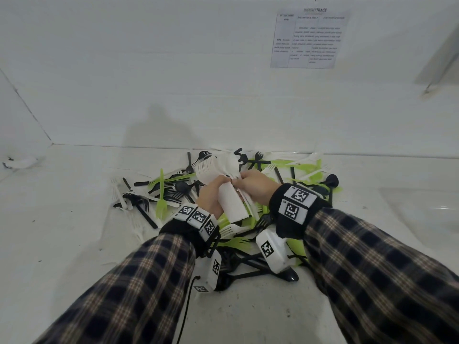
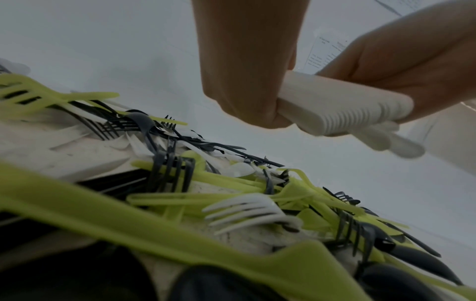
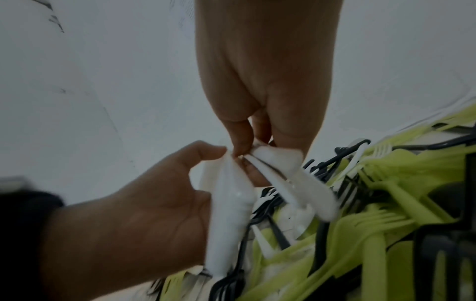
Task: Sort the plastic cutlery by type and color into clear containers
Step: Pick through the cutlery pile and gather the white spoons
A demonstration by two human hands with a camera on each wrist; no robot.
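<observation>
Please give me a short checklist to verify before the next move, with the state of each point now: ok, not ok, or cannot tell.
1. Left hand grips the stack of white cutlery firmly: ok.
2. Right hand pinches loose white pieces beside the stack: ok.
3. Loose pieces are aligned with the stack: not ok, they splay away from it.
4. All held pieces are the same type: cannot tell, the heads are nested and blurred.
5. A clear container is within reach: cannot tell, only a faint clear shape shows at the right.
6. The mixed pile of black, green and white cutlery is sorted: not ok.
</observation>
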